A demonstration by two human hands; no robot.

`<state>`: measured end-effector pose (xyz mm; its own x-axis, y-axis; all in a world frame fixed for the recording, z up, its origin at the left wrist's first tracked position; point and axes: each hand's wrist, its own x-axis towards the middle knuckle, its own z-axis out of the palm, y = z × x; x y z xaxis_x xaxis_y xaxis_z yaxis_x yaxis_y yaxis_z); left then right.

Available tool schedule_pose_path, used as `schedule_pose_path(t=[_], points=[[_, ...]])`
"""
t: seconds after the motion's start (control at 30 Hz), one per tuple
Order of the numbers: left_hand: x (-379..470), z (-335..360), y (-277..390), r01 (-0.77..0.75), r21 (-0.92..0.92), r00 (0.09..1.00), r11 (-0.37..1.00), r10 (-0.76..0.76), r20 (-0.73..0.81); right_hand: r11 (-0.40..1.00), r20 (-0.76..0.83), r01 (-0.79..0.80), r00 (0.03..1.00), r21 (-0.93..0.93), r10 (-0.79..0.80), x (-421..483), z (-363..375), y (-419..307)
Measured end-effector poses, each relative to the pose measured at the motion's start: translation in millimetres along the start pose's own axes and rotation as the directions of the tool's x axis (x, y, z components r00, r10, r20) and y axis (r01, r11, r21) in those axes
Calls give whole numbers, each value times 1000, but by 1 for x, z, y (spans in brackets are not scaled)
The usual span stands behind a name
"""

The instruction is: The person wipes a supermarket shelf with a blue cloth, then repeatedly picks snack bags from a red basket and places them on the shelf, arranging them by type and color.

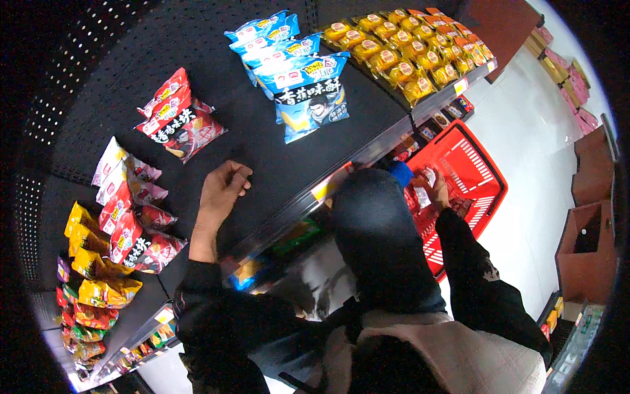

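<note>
My left hand is over the black shelf, its fingers curled into a loose fist with nothing visible in them. Just beyond it stand red snack bags, and blue snack bags are in a row farther up the shelf. My right hand reaches into a red plastic shopping basket on the floor. Its fingers are at a small red-and-white packet; whether they grip it is unclear. More dark red packets lie in the basket.
Pink and red bags and yellow bags line the shelf's left part. Yellow-wrapped cakes fill its far right end. The shelf's front edge carries price tags. Brown display boxes stand across the pale floor.
</note>
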<state>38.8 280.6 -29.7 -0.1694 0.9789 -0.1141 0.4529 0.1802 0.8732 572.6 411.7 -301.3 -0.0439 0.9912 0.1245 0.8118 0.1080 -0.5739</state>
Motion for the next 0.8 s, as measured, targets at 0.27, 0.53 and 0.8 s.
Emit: schedule_pose_path(t=[0.27,0.53,0.8], points=[[0,1,5,40,-21,999,999,-40,7,941,111,-96,992,324,63,8,15,31],[-1,2,5,22,-16,1000,1000,-22,-2,998,-81,-62,995,-8,61,10,2,19],[-1,0,11,34,10,999,999,-34,20,968,224,21,974,-250,37,5,4,30]])
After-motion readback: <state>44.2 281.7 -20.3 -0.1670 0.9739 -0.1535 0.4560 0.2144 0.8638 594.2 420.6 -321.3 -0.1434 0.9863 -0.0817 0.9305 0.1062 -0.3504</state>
